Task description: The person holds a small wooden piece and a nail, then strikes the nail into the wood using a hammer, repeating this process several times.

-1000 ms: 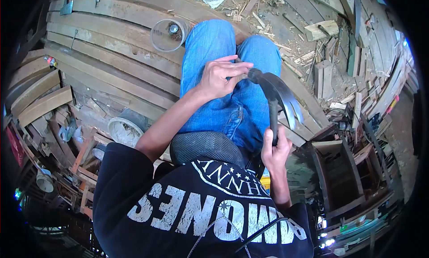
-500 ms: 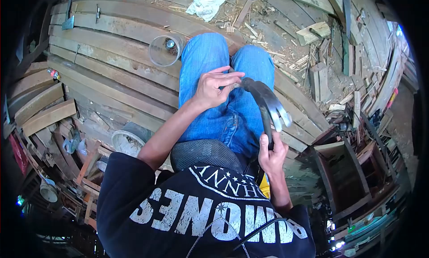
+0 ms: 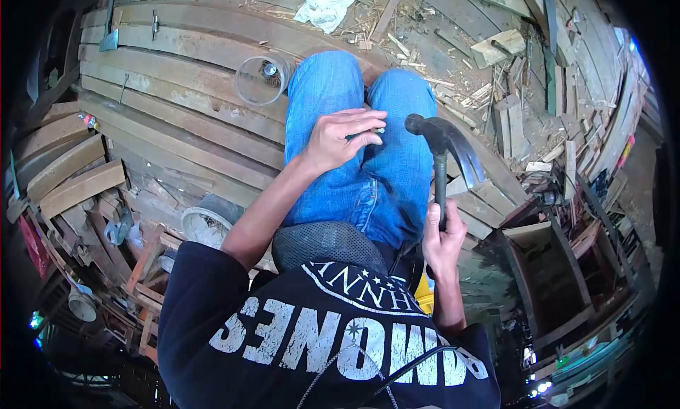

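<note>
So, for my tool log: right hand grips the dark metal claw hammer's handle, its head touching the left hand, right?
No: the head view shows the dark metal claw hammer clear of the left hand; the right hand does grip its handle.

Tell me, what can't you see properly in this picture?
1. Head view: whether the left hand pinches anything; it is too small and partly covered by that hand.
2. Head view: the hammer handle's lower end is hidden inside the right hand.
3. Head view: what lies in the clear jar is too small to tell.
</note>
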Motion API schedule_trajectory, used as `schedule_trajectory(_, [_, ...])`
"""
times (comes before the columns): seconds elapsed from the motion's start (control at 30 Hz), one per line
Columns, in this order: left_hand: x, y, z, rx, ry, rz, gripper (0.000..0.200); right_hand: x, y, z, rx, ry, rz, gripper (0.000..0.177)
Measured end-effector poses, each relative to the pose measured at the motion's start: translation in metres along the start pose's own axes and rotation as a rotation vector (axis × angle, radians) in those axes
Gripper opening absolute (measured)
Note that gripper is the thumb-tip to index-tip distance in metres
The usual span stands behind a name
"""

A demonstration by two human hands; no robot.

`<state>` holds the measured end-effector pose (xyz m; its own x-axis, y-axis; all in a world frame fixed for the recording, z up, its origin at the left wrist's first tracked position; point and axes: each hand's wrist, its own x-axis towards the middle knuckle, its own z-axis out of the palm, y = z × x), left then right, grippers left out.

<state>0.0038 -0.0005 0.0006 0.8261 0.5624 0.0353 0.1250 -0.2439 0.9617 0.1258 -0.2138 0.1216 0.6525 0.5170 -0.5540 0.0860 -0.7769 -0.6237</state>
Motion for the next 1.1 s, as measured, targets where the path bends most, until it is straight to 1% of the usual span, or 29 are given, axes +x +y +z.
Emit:
schedule_trajectory(0.03, [0.000, 0.003, -0.001, 0.000, 0.000, -0.003, 0.028, 0.000, 0.002, -0.002, 0.029, 0.004, 0.019, 0.020])
schedule_trajectory(0.1, [-0.002, 0.009, -0.002, -0.064, -0.041, -0.158, 0.038, 0.000, 0.003, -0.004, 0.023, 0.007, 0.028, 0.020])
schedule_trajectory(0.13, [-0.003, 0.007, -0.001, -0.064, -0.040, -0.163, 0.038, -0.001, 0.003, -0.005, 0.018, 0.013, 0.033, 0.021])
schedule_trajectory(0.2, [-0.003, 0.001, 0.002, 0.030, -0.020, -0.131, 0.043, -0.001, 0.006, -0.005, 0.011, 0.001, 0.033, 0.022])
schedule_trajectory(0.3, [-0.003, -0.005, 0.003, 0.113, -0.027, -0.123, 0.042, -0.003, 0.009, -0.002, 0.045, -0.007, 0.070, 0.021])
schedule_trajectory(0.4, [-0.001, -0.006, 0.003, 0.125, -0.044, -0.127, 0.040, -0.002, 0.008, 0.001, 0.061, -0.020, 0.031, 0.020])
schedule_trajectory(0.47, [0.000, -0.006, 0.005, 0.150, -0.036, -0.119, 0.038, -0.001, 0.005, 0.003, 0.057, -0.017, -0.064, 0.026])
schedule_trajectory(0.5, [0.000, -0.006, 0.005, 0.174, -0.031, -0.106, 0.036, -0.001, 0.005, 0.003, 0.055, -0.023, -0.065, 0.026])
schedule_trajectory(0.57, [0.002, -0.005, 0.007, 0.196, -0.041, -0.113, 0.035, -0.003, 0.005, 0.004, 0.101, -0.003, -0.045, 0.019])
schedule_trajectory(0.7, [0.008, 0.000, 0.008, 0.232, -0.070, -0.139, 0.033, 0.000, 0.000, 0.003, 0.091, -0.051, -0.015, 0.021])
schedule_trajectory(0.8, [0.011, -0.001, 0.010, 0.245, -0.048, -0.150, 0.033, 0.002, 0.000, 0.005, 0.063, -0.091, 0.015, 0.022])
schedule_trajectory(0.83, [0.012, -0.002, 0.011, 0.244, -0.047, -0.151, 0.033, 0.002, 0.002, 0.007, 0.099, -0.086, 0.031, 0.024])
schedule_trajectory(0.9, [0.014, -0.004, 0.012, 0.189, 0.059, -0.057, 0.036, 0.003, 0.001, 0.009, 0.136, -0.079, 0.047, 0.025])
schedule_trajectory(0.93, [0.016, -0.004, 0.012, 0.188, 0.058, -0.054, 0.036, 0.004, -0.002, 0.009, 0.193, -0.074, 0.087, 0.026])
schedule_trajectory(1.0, [0.017, -0.003, 0.012, 0.127, 0.130, 0.039, 0.036, 0.005, -0.006, 0.008, 0.250, -0.068, 0.129, 0.027])
schedule_trajectory(1.07, [0.021, -0.002, 0.011, 0.112, 0.112, 0.046, 0.034, 0.007, -0.007, 0.006, 0.327, -0.053, 0.152, 0.028])
schedule_trajectory(1.1, [0.022, -0.001, 0.010, 0.098, 0.096, 0.050, 0.032, 0.007, -0.009, 0.005, 0.320, -0.047, 0.141, 0.028])
